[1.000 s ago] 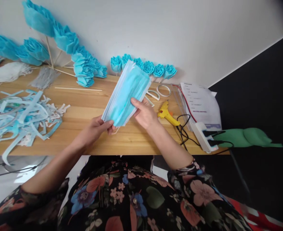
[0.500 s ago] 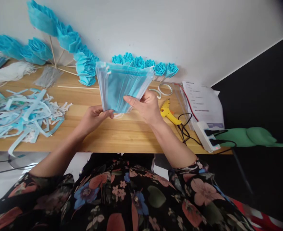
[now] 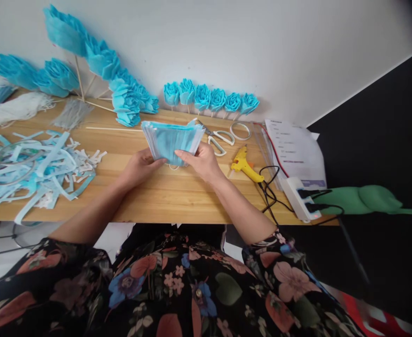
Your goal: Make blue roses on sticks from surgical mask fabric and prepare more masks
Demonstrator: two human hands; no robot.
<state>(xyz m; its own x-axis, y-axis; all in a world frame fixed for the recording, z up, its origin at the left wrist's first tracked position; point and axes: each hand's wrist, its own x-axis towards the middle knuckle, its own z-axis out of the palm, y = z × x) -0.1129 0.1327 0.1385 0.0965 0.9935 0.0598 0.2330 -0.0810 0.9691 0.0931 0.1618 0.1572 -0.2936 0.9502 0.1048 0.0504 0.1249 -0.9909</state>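
Observation:
Between my two hands is a fanned stack of blue disposable face masks (image 3: 170, 140), tilted up above the wooden table (image 3: 177, 201). My left hand (image 3: 140, 166) grips its lower left corner, thumb in front and fingers hidden behind. On the right side, my right hand (image 3: 202, 161) pinches the stack with its thumb lying across the front. A white ear loop (image 3: 173, 167) hangs below the masks. Just right of the stack lie scissors (image 3: 218, 140) with white handles, their blades partly covered.
Blue fabric flowers on sticks (image 3: 202, 97) lean along the wall, with larger ones (image 3: 125, 100) at left. Cut strips (image 3: 44, 164) pile up on the left. To the right are a yellow glue gun (image 3: 244, 164), a tape roll (image 3: 240, 131), papers (image 3: 293, 150) and a power strip (image 3: 300, 199).
Both hands have lowered the mask stack toward the table, and my right hand has shifted left. The small flowers and the scissors behind the stack now show more fully.

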